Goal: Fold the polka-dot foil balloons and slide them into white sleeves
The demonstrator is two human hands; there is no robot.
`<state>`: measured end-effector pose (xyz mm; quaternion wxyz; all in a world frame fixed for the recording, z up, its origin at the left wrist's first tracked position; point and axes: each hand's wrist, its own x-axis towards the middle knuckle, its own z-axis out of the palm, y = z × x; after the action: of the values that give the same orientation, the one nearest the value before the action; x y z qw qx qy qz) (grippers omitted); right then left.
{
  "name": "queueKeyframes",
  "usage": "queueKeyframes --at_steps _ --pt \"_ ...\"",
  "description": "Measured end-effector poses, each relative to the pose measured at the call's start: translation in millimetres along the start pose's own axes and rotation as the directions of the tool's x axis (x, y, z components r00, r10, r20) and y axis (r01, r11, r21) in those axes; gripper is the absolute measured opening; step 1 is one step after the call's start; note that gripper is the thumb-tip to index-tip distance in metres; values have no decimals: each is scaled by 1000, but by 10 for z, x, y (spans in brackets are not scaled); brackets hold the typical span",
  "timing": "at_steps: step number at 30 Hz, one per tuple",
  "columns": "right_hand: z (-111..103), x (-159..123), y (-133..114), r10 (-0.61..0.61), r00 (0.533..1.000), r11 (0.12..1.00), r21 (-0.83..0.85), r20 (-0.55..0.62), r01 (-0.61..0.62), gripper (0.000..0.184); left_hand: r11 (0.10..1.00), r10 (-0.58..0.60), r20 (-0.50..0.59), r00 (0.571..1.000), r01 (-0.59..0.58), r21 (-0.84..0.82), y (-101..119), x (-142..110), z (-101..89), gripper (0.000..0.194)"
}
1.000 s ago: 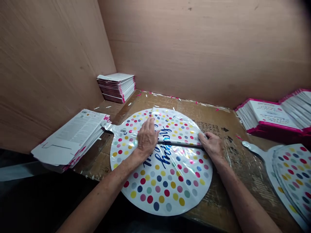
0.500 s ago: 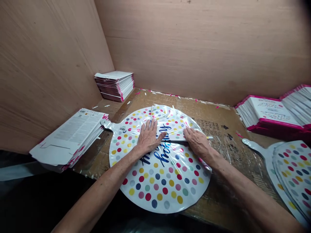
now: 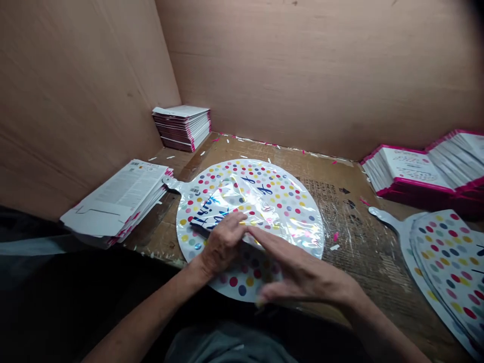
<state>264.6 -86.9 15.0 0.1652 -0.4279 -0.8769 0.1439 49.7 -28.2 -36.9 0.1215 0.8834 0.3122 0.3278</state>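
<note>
Left hand [image 3: 223, 243]: curled, gripping folded edge of polka-dot foil balloon [image 3: 291, 201] | right hand [image 3: 302, 275]: extending open, fingertips touching same fold

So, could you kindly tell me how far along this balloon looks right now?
Done: the near part of the polka-dot foil balloon is folded over its middle. In hand: the left hand rests on the fold, with the right hand reaching across it. Left: the stack of balloons lies unfolded, beside the stack of pink-edged printed cards.
</note>
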Motion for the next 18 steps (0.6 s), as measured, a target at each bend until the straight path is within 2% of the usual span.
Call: queueKeyframes --at_steps 1,3,5,7,10,12,15,18 --pt "-18 -56 65 -78 997 995 68 -30 80 99 996 -19 -17 1000 17 -92 -81 -64 -75 25" --pt "17 -98 251 -104 988 991 72 -117 113 104 964 -35 -27 999 27 -266 -258 -163 -234 20" --pt "132 -27 416 -103 976 995 -3 -194 104 91 926 -20 -19 1000 11 -377 -399 -234 -362 18" --pt "261 102 479 -149 962 989 -54 -227 141 66 916 2 -4 1000 -4 -400 -477 -289 -431 16" --pt "358 222 371 -305 926 949 -154 -221 275 33 971 28 2 1000 -27 -239 -476 -368 -450 20" --pt "359 197 235 -356 907 916 -276 -225 292 30 998 32 -20 999 -33 -50 -415 -428 -440 25" --pt "337 114 89 -310 923 913 -342 -229 222 31 992 0 -24 1000 3 129 -298 -533 -427 27" --pt "320 168 116 -238 967 953 -215 -90 215 32 983 -119 -21 993 120 139 -226 -649 -416 24"
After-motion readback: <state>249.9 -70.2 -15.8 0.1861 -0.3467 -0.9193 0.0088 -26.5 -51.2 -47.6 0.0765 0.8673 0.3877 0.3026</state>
